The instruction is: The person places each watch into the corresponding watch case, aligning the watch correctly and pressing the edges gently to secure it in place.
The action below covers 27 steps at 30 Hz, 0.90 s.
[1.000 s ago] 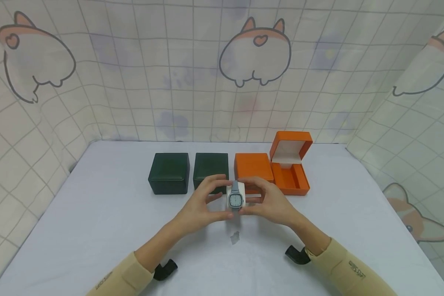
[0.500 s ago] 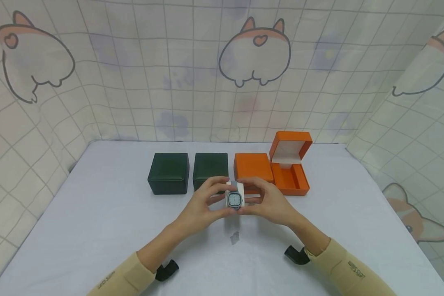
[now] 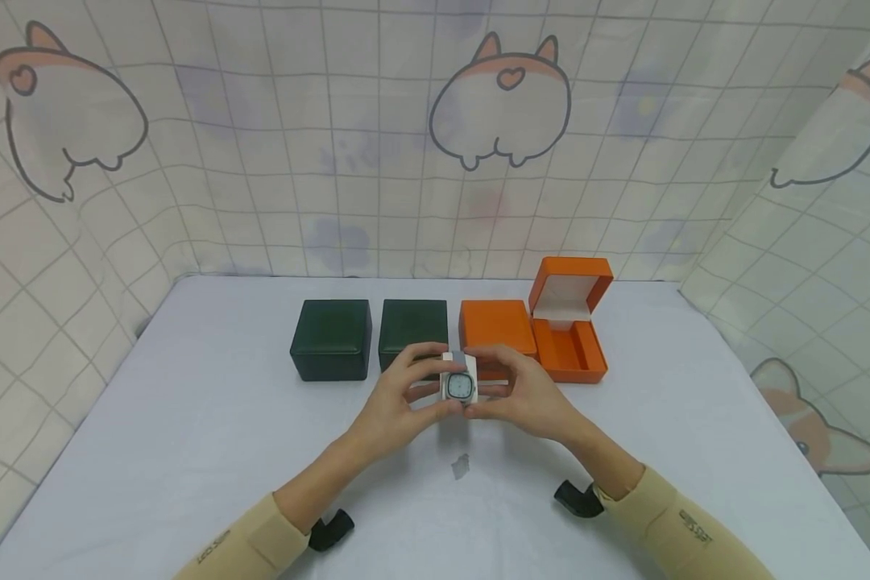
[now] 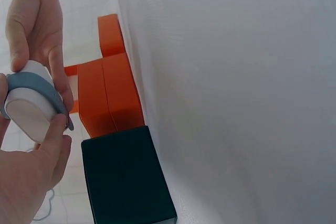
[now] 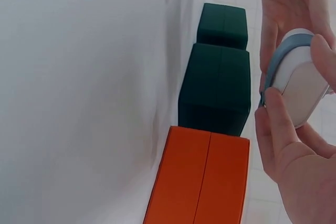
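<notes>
A wristwatch (image 3: 460, 387) with a square-cornered face and a grey-blue strap (image 4: 38, 84) is wrapped around a white cushion (image 5: 302, 92). Both hands hold it above the table, in front of the boxes. On its left side, my left hand (image 3: 395, 400) grips with the thumb near the lower edge and a finger across the upper strap. My right hand (image 3: 529, 395) pinches the opposite side between thumb and fingers. Each wrist view shows a flat beige end of the cushion, with fingertips at the strap's end on the far side.
Along the back stand two closed green boxes (image 3: 331, 338) (image 3: 415, 324), a closed orange box (image 3: 498, 324) and an orange box (image 3: 567, 348) with its lid up. A small grey patch (image 3: 460, 466) marks the white tablecloth (image 3: 188, 419). Black wrist mounts (image 3: 331, 530) sit under both sleeves.
A left finger has moved from the cushion's side onto the upper strap. The watch and cushion have shifted slightly up and left, and the face has tilted. The boxes have not moved.
</notes>
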Each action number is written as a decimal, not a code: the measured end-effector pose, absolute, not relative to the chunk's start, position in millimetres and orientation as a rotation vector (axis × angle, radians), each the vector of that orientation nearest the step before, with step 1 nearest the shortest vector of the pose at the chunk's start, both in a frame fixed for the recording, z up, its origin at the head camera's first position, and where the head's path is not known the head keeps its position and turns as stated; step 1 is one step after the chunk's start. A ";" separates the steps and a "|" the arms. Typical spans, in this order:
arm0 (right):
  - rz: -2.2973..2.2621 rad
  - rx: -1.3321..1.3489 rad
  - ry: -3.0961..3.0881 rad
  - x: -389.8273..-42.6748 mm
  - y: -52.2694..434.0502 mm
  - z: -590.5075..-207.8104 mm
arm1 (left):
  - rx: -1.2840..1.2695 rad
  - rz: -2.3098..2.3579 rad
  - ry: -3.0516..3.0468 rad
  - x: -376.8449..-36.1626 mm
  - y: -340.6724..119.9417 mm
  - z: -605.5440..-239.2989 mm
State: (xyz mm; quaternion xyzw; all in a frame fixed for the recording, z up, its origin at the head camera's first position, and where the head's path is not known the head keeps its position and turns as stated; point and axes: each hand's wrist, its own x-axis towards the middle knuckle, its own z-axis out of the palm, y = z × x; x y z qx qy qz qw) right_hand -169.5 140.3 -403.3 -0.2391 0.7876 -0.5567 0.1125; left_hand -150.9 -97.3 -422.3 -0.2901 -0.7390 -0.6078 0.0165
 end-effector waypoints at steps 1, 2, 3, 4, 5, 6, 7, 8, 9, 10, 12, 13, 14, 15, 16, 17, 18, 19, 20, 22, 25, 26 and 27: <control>-1.633 -0.702 2.313 -169.7 140.1 -403.5 | -0.896 -1.895 -2.298 -151.1 -97.3 -422.0; -1.635 -0.708 2.311 -169.9 139.8 -403.6 | -0.887 -1.901 -2.301 -151.2 -97.4 -422.0; -1.636 -0.716 2.310 -170.2 139.4 -404.1 | -0.880 -1.912 -2.299 -151.3 -97.5 -421.7; -1.634 -0.720 2.310 -170.2 139.1 -404.4 | -0.869 -1.924 -2.298 -151.3 -97.8 -421.3; -1.635 -0.729 2.311 -170.3 138.8 -404.9 | -0.856 -1.933 -2.303 -151.4 -98.0 -420.7; -1.636 -0.737 2.311 -170.3 138.4 -405.1 | -0.845 -1.942 -2.309 -151.7 -98.3 -420.7; -1.638 -0.741 2.313 -170.3 138.0 -405.4 | -0.833 -1.951 -2.314 -151.9 -98.6 -420.4; -1.640 -0.748 2.315 -170.3 137.5 -405.8 | -0.820 -1.959 -2.318 -152.1 -99.0 -420.3; -1.642 -0.751 2.319 -170.2 137.1 -406.2 | -0.812 -1.965 -2.321 -152.3 -99.2 -420.2; -1.642 -0.753 2.323 -170.0 136.8 -406.1 | -0.804 -1.968 -2.327 -152.5 -99.4 -420.3; -1.647 -0.752 2.328 -169.5 136.2 -406.0 | -0.798 -1.967 -2.336 -153.0 -99.7 -420.9; -1.648 -0.750 2.330 -169.3 136.0 -405.9 | -0.793 -1.965 -2.341 -153.2 -99.8 -421.2; -1.651 -0.753 2.330 -169.3 135.8 -405.9 | -0.790 -1.966 -2.342 -153.4 -99.8 -421.3; -1.655 -0.750 2.328 -169.2 135.6 -405.7 | -0.785 -1.967 -2.345 -153.6 -99.8 -421.5; -1.655 -0.747 2.328 -169.2 135.4 -405.6 | -0.780 -1.968 -2.347 -153.8 -99.8 -421.5; -1.657 -0.742 2.328 -169.4 135.4 -405.7 | -0.776 -1.970 -2.349 -153.9 -99.8 -421.5; -1.659 -0.740 2.327 -169.5 135.3 -405.8 | -0.771 -1.972 -2.352 -154.1 -99.8 -421.4; -1.660 -0.738 2.326 -169.7 135.3 -405.9 | -0.767 -1.977 -2.354 -154.3 -99.7 -421.3; -1.662 -0.735 2.326 -170.0 135.3 -406.1 | -0.765 -1.983 -2.354 -154.5 -99.7 -421.1; -1.662 -0.729 2.327 -170.2 135.2 -406.4 | -0.762 -1.992 -2.355 -155.2 -99.8 -420.7; -1.670 -0.732 2.323 -170.2 134.7 -406.2 | -0.752 -2.016 -2.359 -156.5 -99.9 -420.3; -1.672 -0.732 2.324 -170.3 134.3 -406.3 | -0.750 -2.029 -2.357 -156.9 -100.1 -420.2; -1.673 -0.732 2.326 -170.3 133.9 -406.2 | -0.747 -2.040 -2.357 -157.3 -100.2 -420.0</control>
